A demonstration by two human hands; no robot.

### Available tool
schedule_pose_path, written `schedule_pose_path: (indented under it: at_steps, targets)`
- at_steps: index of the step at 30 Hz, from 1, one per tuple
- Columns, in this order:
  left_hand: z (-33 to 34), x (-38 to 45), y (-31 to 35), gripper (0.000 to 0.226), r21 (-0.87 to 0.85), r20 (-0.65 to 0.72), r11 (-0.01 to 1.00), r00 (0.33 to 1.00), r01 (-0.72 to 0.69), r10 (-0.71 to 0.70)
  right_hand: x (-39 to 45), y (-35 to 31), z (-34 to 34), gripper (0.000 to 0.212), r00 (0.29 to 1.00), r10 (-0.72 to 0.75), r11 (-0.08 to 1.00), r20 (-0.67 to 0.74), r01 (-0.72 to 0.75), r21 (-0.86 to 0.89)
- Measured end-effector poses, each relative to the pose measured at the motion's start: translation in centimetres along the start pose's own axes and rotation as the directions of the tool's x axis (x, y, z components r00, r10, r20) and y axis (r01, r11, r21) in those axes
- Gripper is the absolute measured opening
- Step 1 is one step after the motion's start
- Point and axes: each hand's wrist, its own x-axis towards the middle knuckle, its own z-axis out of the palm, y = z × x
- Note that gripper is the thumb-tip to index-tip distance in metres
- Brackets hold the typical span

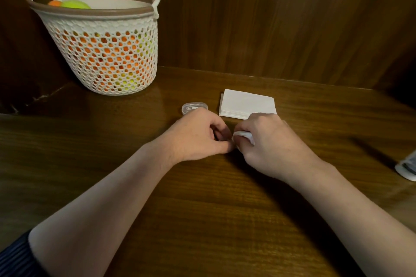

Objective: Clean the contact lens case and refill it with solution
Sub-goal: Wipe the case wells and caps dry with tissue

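My left hand (200,135) rests on the wooden table with its fingers curled in; I cannot see anything inside the grip. My right hand (265,144) sits right beside it, thumb tips nearly touching, and is closed on a crumpled white tissue (244,135). A small clear plastic lens case (194,108) lies on the table just behind my left hand, apart from it. Behind my right hand lies a flat stack of white tissues (247,103).
A white mesh basket (105,51) holding orange and yellow-green balls stands at the back left. A white object (408,168) is cut off by the right edge. Wood panelling closes the back; the table (202,209) runs toward me.
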Motion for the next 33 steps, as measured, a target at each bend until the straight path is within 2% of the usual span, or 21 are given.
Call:
schedule_pose_path:
  at_steps: [3, 7, 10, 14, 17, 20, 23, 27, 31, 33]
  targets:
    - [0.0, 0.0, -0.1, 0.011, -0.015, -0.006, 1.000, 1.000, 0.000, 0.000, 0.1, 0.6, -0.7, 0.014, 0.998, -0.038, 0.998, 0.056, 0.035, 0.049]
    - [0.0, 0.1, 0.0, 0.010, -0.018, 0.032, 1.000, 0.999, -0.015, 0.016, 0.3, 0.3, -0.6, 0.010, 0.998, -0.029, 0.992, 0.059, 0.036, -0.124]
    - [0.0, 0.0, 0.0, 0.010, -0.023, 0.013, 0.999, 0.999, -0.037, 0.037, 0.4, 0.2, -0.2, 0.011, 1.000, -0.020, 0.983, -0.023, 0.016, -0.185]
    - [0.0, 0.1, 0.0, 0.012, -0.025, 0.004, 0.999, 1.000, -0.020, 0.020, 0.4, 0.0, 0.5, 0.015, 0.997, 0.017, 0.994, -0.073, -0.025, -0.109]
    - [-0.1, 0.1, -0.1, 0.013, -0.038, 0.008, 0.999, 1.000, -0.011, 0.012, 0.3, 0.3, 0.3, 0.013, 1.000, 0.008, 1.000, -0.015, -0.007, 0.009]
    - [0.0, 0.1, 0.0, 0.013, -0.035, 0.020, 0.999, 1.000, -0.016, 0.016, 0.4, 0.6, -0.3, 0.010, 0.999, 0.001, 0.999, 0.044, 0.001, -0.035]
    - [0.1, 0.2, 0.1, 0.012, -0.042, 0.024, 0.999, 0.999, -0.024, 0.025, 0.3, 0.3, -0.2, 0.008, 1.000, 0.013, 0.984, -0.006, -0.013, -0.179]
    - [0.1, 0.2, -0.1, 0.012, -0.049, 0.013, 0.999, 1.000, -0.021, 0.022, 0.2, -0.3, 0.6, 0.014, 0.996, 0.047, 0.985, -0.081, -0.060, -0.162]
    - [0.1, 0.1, 0.0, 0.012, -0.039, 0.010, 0.999, 1.000, -0.020, 0.020, 0.1, 0.2, -0.1, 0.012, 1.000, 0.006, 1.000, 0.027, -0.005, -0.031]
    - [0.1, 0.1, 0.0, 0.012, -0.037, 0.013, 0.999, 1.000, -0.027, 0.027, 0.1, 0.5, -0.8, 0.008, 0.997, -0.019, 0.996, 0.071, 0.025, -0.081]
